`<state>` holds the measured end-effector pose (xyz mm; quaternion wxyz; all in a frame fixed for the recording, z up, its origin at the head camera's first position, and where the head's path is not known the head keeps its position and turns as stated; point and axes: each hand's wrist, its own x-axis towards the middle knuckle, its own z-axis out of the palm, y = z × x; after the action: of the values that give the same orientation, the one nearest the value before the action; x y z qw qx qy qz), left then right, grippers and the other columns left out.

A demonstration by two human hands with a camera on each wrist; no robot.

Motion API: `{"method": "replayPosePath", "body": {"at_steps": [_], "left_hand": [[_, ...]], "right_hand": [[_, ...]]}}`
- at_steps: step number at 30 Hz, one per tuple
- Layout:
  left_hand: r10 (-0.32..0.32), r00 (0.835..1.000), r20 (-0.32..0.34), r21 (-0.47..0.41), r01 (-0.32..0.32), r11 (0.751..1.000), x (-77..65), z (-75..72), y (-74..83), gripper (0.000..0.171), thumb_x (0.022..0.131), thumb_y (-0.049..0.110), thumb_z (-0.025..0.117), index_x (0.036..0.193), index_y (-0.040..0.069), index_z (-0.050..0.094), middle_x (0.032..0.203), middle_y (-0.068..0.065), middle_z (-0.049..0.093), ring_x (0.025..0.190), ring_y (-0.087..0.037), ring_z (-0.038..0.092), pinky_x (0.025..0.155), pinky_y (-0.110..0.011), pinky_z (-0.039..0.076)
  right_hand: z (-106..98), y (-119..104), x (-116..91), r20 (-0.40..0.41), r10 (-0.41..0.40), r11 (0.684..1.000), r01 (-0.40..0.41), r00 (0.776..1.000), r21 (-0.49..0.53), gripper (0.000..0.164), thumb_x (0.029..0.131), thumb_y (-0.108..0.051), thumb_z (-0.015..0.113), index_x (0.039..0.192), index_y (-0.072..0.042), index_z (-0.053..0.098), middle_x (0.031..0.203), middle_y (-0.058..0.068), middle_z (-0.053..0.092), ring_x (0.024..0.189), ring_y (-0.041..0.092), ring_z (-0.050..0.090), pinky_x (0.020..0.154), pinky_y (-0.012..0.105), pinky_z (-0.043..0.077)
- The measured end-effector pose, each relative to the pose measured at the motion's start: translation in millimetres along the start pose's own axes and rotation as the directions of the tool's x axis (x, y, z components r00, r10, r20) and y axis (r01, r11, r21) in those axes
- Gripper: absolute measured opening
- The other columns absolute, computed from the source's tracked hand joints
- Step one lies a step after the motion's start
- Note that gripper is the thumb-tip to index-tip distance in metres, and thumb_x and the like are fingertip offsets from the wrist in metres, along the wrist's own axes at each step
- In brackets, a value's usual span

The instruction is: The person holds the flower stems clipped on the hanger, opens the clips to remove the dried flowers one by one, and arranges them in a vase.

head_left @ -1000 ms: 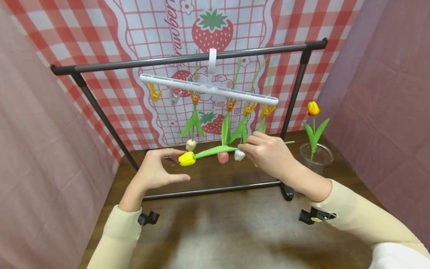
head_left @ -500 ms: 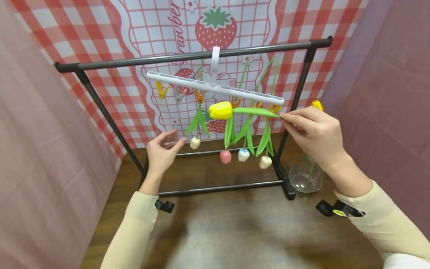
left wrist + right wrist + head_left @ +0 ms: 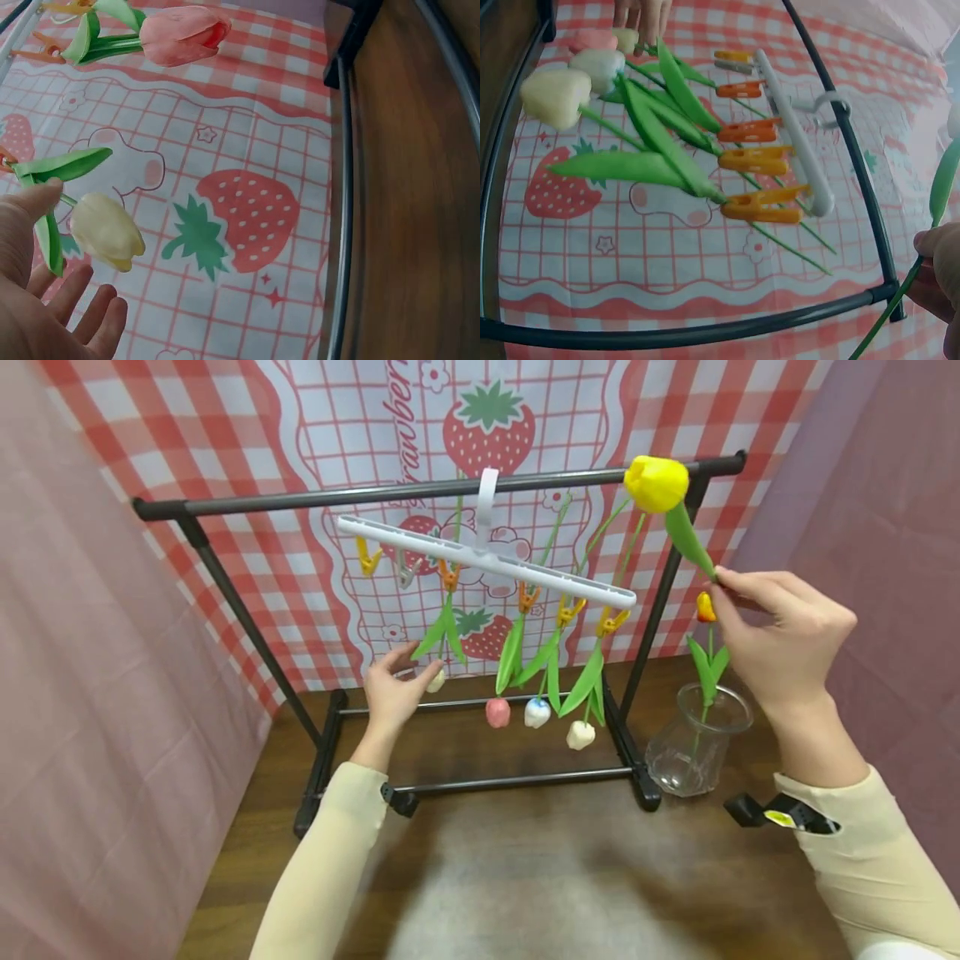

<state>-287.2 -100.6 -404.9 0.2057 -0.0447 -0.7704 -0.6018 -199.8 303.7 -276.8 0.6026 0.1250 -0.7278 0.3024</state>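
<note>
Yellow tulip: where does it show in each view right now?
Head: yellow tulip, upper right, pinched in the right hand.
Left wrist: not in it.
Right wrist: yellow tulip, at the right edge, its bloom cropped.
Shared landmark: the left hand, visible in all three.

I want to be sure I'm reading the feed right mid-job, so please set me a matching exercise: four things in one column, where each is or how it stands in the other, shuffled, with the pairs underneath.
Things:
1. Yellow tulip
2. Pink tulip
3. Glass vase
4. Grey clip

Places and states:
A. Has a red-and-yellow tulip standing in it
B. Hangs with no flower in it
C. Pinched in the right hand
D. Hangs head-down from an orange clip

Pairs: 1-C, 2-D, 3-A, 4-B
</note>
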Motion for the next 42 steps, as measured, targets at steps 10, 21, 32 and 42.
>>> {"method": "replayPosePath", "body": {"at_steps": [10, 21, 32, 42], "left_hand": [[-0.074, 0.997, 0.039, -0.039, 0.075, 0.996, 1.6, 12.2, -1.8, 0.043, 0.087, 0.018, 0.089, 0.126, 0.004, 0.076, 0.113, -0.021, 0.08, 0.088, -0.022, 0.077, 0.066, -0.02, 0.059], [-0.117, 0.989, 0.087, -0.159, 0.13, 0.979, -0.2, 21.4, 1.5, 0.036, 0.093, 0.012, 0.083, 0.126, 0.0, 0.073, 0.11, -0.024, 0.079, 0.077, -0.003, 0.071, 0.066, -0.02, 0.061], [-0.098, 0.988, 0.116, -0.076, 0.107, 0.991, -5.1, 14.1, 0.2, 0.02, 0.093, 0.014, 0.08, 0.106, 0.0, 0.08, 0.086, 0.007, 0.073, 0.079, -0.004, 0.063, 0.067, -0.015, 0.054], [-0.056, 0.986, 0.16, -0.092, 0.072, 0.993, -9.9, 9.5, 3.6, 0.018, 0.093, 0.009, 0.079, 0.106, -0.004, 0.079, 0.092, -0.006, 0.079, 0.074, -0.001, 0.063, 0.065, -0.015, 0.053]], "right_hand": [[-0.5, 10.6, 0.4, -0.03, 0.061, 0.998, -0.061, 0.998, 0.005, 0.013, 0.091, -0.014, 0.083, 0.103, -0.009, 0.086, 0.094, 0.025, 0.081, 0.091, -0.029, 0.061, 0.089, 0.002, 0.05], [-4.7, 43.8, -6.5, -0.014, 0.164, 0.986, -0.164, 0.986, 0.013, 0.019, 0.09, -0.018, 0.084, 0.101, -0.002, 0.085, 0.096, 0.011, 0.084, 0.083, -0.026, 0.064, 0.078, 0.0, 0.05], [-9.4, 74.4, -31.4, 0.058, 0.307, 0.952, -0.306, 0.95, -0.025, 0.024, 0.089, -0.019, 0.085, 0.104, 0.0, 0.084, 0.093, -0.022, 0.077, 0.077, -0.025, 0.063, 0.075, -0.002, 0.048], [-14.4, 88.6, -59.9, 0.121, 0.37, 0.929, -0.362, 0.921, -0.081, 0.021, 0.089, -0.009, 0.083, 0.105, 0.004, 0.08, 0.087, -0.033, 0.066, 0.074, -0.028, 0.059, 0.071, -0.005, 0.044]]}}
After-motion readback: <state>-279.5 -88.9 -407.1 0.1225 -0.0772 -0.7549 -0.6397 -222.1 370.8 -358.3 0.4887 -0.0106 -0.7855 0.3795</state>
